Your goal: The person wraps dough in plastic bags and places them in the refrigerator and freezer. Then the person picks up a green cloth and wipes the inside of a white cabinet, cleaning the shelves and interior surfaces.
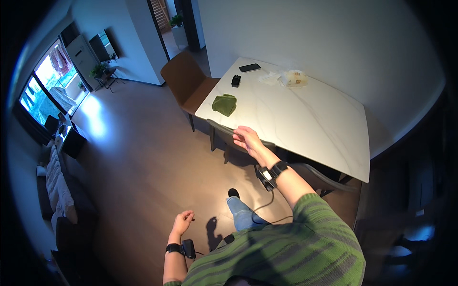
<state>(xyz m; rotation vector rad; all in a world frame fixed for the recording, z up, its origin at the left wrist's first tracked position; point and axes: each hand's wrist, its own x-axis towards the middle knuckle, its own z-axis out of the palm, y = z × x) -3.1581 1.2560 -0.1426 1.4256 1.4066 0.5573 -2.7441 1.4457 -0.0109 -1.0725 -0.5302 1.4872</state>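
My right hand (247, 140) reaches out by the backrest of a dark chair (223, 133) at the table's near edge, its fingers apart and slightly bent; I cannot tell whether it touches the chair. My left hand (183, 221) hangs low over the floor at the bottom, fingers curled; whether anything is inside is not clear. A folded green cloth (224, 105) lies near the left corner of the white marble-patterned table (322, 132). Behind it are a small black device (236, 81) and a black smartphone (250, 68). A soft pack of tissues (295, 78) lies by the wall.
A brown chair (186, 78) stands at the table's left end, and another dark chair (318, 178) is on the near side. Wall-side left are a plant (98, 70) on a small stand and a sofa (68, 221). Black devices with cables are strapped to both my forearms.
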